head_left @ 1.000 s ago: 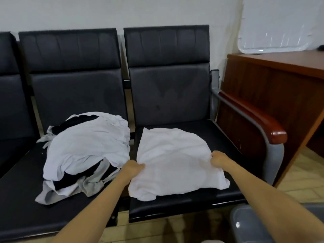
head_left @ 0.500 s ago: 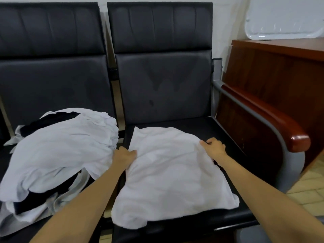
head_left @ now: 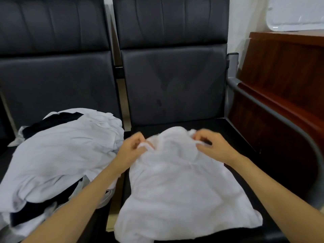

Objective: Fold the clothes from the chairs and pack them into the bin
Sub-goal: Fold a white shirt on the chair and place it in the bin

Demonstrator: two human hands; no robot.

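A white garment lies spread on the right-hand seat, its near edge at the seat's front edge. Both hands are at the garment's far edge, towards the seat's back. The left hand has its grip pinched on the cloth at the far-left corner, and the right hand is pinched on it at the far-right. The fabric between them is bunched up off the seat. The fingers are blurred, so I cannot say whether that edge is a collar or a hem.

On the seat to the left sits the pile, white and black pieces in a heap, none folded.

This looks like the start of a fold. To do it well, I'd say the 2 pinched corners should travel level and together towards the front edge and land square on the near corners. A flat palm could then press the crease. An uneven pull would skew it. The bin does not show, so packing seems some way off.
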